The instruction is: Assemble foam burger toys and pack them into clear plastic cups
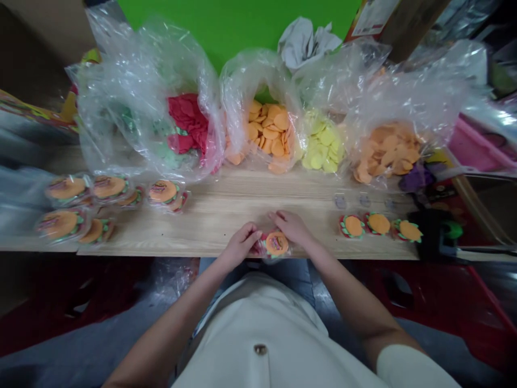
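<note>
My left hand (241, 245) and my right hand (291, 227) both grip a small clear packet with a burger-shaped felt stack (276, 243) at the near edge of the wooden table (226, 210). The stack has an orange top with a printed label and red and green layers below. My fingers are curled round its left and right sides. To the right lie three unwrapped felt burgers (379, 224) in a row. To the left lie several wrapped burger packets (105, 202).
Along the back stand open plastic bags of felt pieces: red and green (183, 126), orange (269, 132), yellow (323, 148), tan (385, 151). A black and green tool (438, 231) sits at the right. A pink tray (476, 145) is far right.
</note>
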A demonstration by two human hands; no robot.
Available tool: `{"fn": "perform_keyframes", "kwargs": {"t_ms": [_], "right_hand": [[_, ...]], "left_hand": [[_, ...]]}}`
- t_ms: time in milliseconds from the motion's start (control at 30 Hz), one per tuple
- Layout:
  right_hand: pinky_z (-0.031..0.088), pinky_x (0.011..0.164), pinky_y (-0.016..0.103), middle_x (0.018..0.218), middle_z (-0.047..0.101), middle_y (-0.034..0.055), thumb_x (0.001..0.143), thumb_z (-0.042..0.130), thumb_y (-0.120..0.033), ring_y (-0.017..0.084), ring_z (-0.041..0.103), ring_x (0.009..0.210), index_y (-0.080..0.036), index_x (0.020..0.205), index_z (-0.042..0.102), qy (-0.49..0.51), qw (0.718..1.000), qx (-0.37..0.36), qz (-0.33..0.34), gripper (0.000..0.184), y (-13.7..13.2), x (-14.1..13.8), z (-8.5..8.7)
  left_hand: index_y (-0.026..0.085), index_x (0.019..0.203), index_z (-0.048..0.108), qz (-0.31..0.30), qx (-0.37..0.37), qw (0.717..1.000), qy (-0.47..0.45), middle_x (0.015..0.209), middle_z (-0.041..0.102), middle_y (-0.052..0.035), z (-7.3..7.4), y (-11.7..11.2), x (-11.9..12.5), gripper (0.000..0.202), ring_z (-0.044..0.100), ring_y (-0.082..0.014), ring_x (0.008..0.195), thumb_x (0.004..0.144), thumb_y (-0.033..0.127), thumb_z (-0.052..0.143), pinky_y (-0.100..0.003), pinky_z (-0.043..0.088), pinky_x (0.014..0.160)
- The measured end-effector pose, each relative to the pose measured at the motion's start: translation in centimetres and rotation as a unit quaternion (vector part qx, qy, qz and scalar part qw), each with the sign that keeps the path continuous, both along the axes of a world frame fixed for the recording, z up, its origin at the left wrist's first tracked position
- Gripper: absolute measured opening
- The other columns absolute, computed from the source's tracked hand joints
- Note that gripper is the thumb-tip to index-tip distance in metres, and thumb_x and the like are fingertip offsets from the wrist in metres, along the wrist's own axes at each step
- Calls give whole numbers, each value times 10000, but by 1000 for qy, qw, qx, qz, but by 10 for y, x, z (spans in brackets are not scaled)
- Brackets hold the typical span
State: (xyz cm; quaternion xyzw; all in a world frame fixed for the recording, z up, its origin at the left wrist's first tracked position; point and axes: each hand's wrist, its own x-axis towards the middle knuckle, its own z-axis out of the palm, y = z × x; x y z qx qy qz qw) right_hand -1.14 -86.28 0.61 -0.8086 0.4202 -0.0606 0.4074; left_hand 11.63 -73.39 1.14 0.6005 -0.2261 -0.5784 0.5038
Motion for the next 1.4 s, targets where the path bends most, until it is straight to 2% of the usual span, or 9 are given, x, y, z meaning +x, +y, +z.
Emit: {"fn": "perform_keyframes", "kwargs": {"t_ms": [133, 267, 367, 567, 667, 900, 1100, 1233, 1400], "right_hand": [[249, 497, 240, 516, 526, -7, 868, 351, -476, 108, 430, 504, -186, 553, 543, 11, 997, -25, 75, 470, 46, 2, -4], [255, 527, 249, 531, 555, 6, 889, 330, -425, 119, 443, 513, -194, 549, 548, 29, 993, -38, 108, 465, 81, -8, -10], [272, 543, 246, 542, 558, 6, 895, 317, -417, 118, 442, 522, -196, 555, 552, 18, 993, -32, 111, 469, 91, -11, -10], [277, 547, 243, 563, 558, -1, 894, 331, -416, 117, 449, 531, -201, 577, 553, 3, 990, -30, 141, 442, 90, -1, -4], [294, 560, 241, 587, 561, 7, 888, 343, -430, 129, 474, 563, -202, 596, 539, -10, 995, -44, 84, 419, 93, 0, -1], [304, 511, 223, 559, 519, -7, 902, 285, -435, 115, 458, 527, -193, 626, 497, -69, 991, -21, -111, 423, 105, -17, -6], [293, 519, 239, 531, 528, 3, 895, 310, -377, 111, 433, 501, -193, 569, 501, -71, 994, -83, 0, 421, 96, -24, -10], [317, 555, 246, 561, 560, 16, 901, 312, -345, 122, 461, 536, -195, 583, 528, -77, 991, -93, 57, 413, 102, -26, -13], [298, 546, 255, 548, 536, 13, 895, 343, -353, 122, 448, 528, -194, 574, 519, -74, 990, -82, 84, 399, 108, -22, -13]], "left_hand": [[189, 726, 455, -99, 15, 995, 4, 547, 561, 36, 5, 41, 7, 229, 543, -105, 486, 785, 400, 521, -207, 420, 467], [189, 731, 433, -116, 57, 991, 24, 550, 559, 31, 7, 73, 4, 235, 542, -107, 491, 798, 403, 503, -205, 409, 469], [188, 752, 455, -117, 52, 992, 5, 584, 565, 21, 12, 82, 1, 229, 535, -110, 527, 813, 408, 474, -216, 415, 503], [215, 1004, 589, -191, -23, 974, -119, 968, 631, -33, 18, 75, 0, 381, 571, -206, 884, 652, 330, 680, -309, 440, 788], [212, 1005, 619, -143, -20, 983, -116, 970, 643, -48, 14, 73, -5, 354, 572, -224, 904, 667, 305, 664, -335, 431, 829], [178, 1069, 553, 62, -49, 992, -97, 1081, 589, -78, 11, 72, -27, 393, 543, -208, 996, 707, 299, 649, -336, 410, 890], [203, 1090, 510, 37, -55, 996, -52, 1064, 578, -65, 12, 87, -38, 395, 545, -187, 962, 728, 297, 638, -316, 424, 847], [182, 945, 594, -9, -23, 999, -48, 955, 605, -61, 14, 93, -25, 255, 552, -181, 887, 748, 343, 603, -296, 438, 777], [159, 831, 625, 18, 46, 998, -32, 806, 624, -41, 16, 90, -15, 186, 540, -145, 731, 749, 324, 595, -253, 428, 665]]}}
